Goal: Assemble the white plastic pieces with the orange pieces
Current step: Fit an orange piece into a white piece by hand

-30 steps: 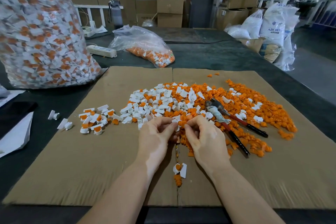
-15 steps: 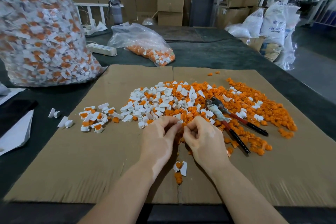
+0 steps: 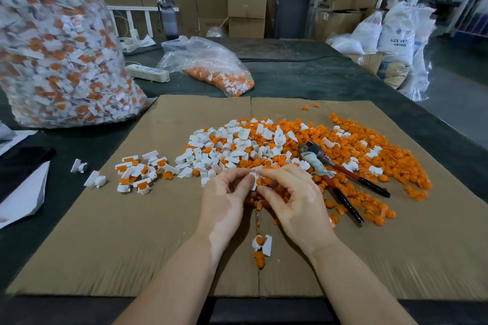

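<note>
Mid-assembly: left hand [image 3: 224, 200] and right hand [image 3: 293, 198] both pinch white piece [image 3: 254, 181] with orange piece [image 3: 260, 182], near edge of pile [image 3: 277, 145]. Next likely: press until seated.

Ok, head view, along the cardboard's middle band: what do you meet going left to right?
Two stray white pieces → small assembled pile → loose white pieces → pliers → orange pieces.

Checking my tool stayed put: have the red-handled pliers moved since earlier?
No. The pliers lie at the same spot in the orange pieces on the cardboard.
</note>
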